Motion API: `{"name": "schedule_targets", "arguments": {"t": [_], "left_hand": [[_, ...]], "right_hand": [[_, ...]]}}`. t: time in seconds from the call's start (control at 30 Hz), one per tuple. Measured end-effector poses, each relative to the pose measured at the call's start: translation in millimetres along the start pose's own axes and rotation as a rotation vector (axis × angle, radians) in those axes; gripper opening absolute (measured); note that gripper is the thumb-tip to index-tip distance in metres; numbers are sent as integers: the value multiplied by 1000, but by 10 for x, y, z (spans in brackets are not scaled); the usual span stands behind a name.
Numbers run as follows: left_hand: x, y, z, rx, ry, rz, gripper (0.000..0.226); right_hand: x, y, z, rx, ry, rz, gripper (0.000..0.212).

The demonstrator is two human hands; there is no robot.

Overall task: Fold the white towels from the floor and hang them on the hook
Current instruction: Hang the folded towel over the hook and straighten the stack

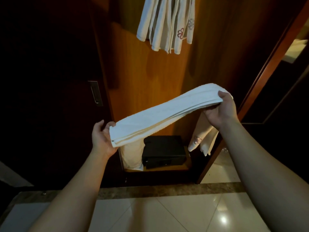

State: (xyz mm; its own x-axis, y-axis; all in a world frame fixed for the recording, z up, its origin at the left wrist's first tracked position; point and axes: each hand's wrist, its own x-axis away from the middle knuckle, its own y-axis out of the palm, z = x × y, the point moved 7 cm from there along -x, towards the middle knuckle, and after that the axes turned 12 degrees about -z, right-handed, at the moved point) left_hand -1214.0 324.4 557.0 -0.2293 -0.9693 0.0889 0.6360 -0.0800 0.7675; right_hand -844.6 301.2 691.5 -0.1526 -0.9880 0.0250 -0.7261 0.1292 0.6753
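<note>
— What's around you?

— I'm standing on a glossy pale tiled floor (175,213) with a brown marble strip across it, facing an open wardrobe of warm orange-brown wood (150,72). A dark sliding door with a metal recessed handle (96,93) is to my left. Low in the wardrobe sits a black box-shaped safe (164,151) on a shelf. White cloths with red flower embroidery (167,25) hang at the top; what they hang from is out of view.

— And your hands?

— Both arms are stretched forward. My left hand (102,139) grips the lower end of a long folded white terry towel (163,113), thumb on top, fingers curled underneath. My right hand (220,108) pinches the higher end, thumb over the fold. The towel spans between them in the air, slanting up to the right, in front of the wardrobe, with its loose parts hanging below each hand
</note>
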Motion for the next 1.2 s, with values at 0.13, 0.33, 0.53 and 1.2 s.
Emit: {"name": "schedule_targets", "arguments": {"t": [0.13,0.33,0.53,1.2], "left_hand": [[2,-5,-215,-234,-207,21,13],[-157,-12,-597,-357,-343,175,54],[-312,221,-855,-755,-503,240,23],[-900,2814,754,-114,132,-521,104]], "right_hand": [[-25,193,-83,-37,-27,-46,52],[-71,635,-105,48,-61,-133,48],[-187,1050,-14,263,-89,-128,10],[-883,2486,-212,321,-295,-98,10]]}}
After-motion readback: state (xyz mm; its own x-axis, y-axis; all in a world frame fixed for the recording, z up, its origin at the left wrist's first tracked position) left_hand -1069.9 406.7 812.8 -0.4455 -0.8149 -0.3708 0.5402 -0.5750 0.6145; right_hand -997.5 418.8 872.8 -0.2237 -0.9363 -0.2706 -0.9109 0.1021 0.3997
